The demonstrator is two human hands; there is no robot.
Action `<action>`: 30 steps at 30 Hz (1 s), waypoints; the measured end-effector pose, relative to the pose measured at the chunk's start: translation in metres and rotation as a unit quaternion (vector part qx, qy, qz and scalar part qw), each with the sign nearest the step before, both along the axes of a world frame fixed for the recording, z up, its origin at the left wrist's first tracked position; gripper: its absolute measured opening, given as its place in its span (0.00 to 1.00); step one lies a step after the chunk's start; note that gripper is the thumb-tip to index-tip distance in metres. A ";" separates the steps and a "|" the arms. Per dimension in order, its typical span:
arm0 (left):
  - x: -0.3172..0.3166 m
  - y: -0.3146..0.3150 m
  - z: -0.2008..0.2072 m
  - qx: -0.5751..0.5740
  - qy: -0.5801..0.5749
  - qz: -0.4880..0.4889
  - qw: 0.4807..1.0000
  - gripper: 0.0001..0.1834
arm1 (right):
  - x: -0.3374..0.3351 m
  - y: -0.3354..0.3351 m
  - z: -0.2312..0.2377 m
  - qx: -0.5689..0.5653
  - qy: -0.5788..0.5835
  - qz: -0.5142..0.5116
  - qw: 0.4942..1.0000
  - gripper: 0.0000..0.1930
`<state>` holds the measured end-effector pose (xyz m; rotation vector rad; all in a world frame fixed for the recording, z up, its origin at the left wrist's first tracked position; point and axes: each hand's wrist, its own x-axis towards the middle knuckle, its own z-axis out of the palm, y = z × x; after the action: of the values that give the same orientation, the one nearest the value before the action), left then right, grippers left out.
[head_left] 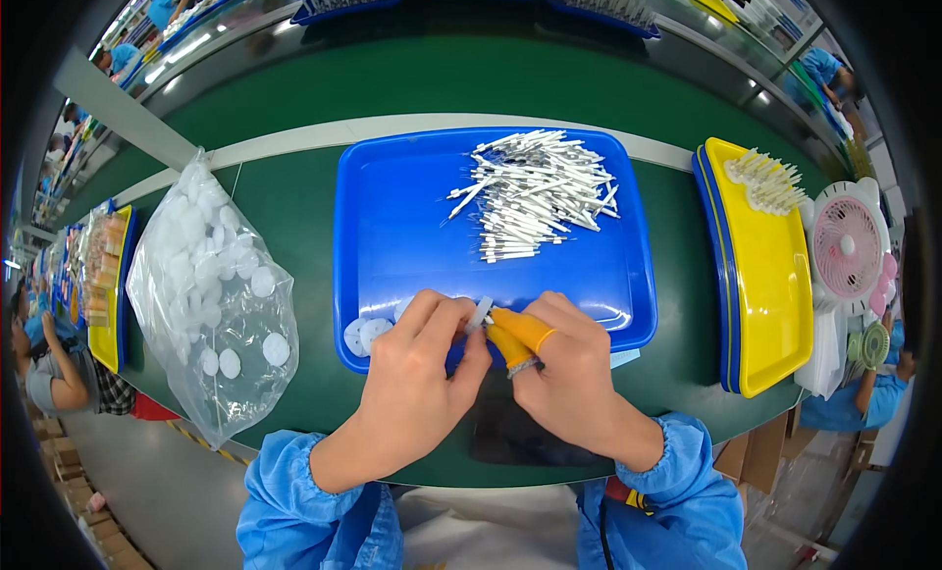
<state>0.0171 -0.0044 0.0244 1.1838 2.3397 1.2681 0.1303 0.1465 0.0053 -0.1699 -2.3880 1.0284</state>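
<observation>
Over the near edge of the blue tray (pixel 640 305), my two hands meet with fingertips almost touching. My left hand (pixel 417 379) pinches a small translucent white disc (pixel 479 315), seen nearly edge-on. My right hand (pixel 564 364) wears yellow finger covers (pixel 520 333) on thumb and forefinger, and a ring. Those fingers are pressed together at the disc's side; a tiny white tip shows there, the rest is hidden. A heap of thin white sticks with dark wire-like ends (pixel 540 187) lies in the tray's far part. A few white discs (pixel 371 335) rest at its near-left corner.
Left of the tray lies a clear plastic bag (pixel 211 295) of white discs. On the right, a yellow tray (pixel 760 305) with upright white pieces (pixel 770 181) sits on blue trays, beside a pink-and-white fan (pixel 846 241). A dark flat object (pixel 530 438) lies below my hands.
</observation>
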 end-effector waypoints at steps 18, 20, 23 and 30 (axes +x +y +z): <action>-0.009 -0.002 0.001 0.171 -0.179 -0.043 0.968 0.29 | 0.011 0.007 0.035 0.037 0.026 0.012 0.999 0.29; -0.010 -0.003 0.004 0.146 -0.171 -0.054 0.973 0.30 | 0.012 0.010 0.034 0.040 0.026 0.017 0.999 0.30; -0.010 -0.003 -0.001 0.151 -0.161 -0.050 0.974 0.31 | 0.015 0.011 0.030 0.037 0.030 0.011 0.999 0.31; -0.011 -0.004 0.001 0.139 -0.154 -0.049 0.977 0.31 | 0.014 0.011 0.032 0.027 0.022 0.014 0.999 0.30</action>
<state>0.0059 -0.0086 0.0255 1.0708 1.9079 1.6509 0.1438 0.1571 0.0368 -0.0939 -2.3817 0.9697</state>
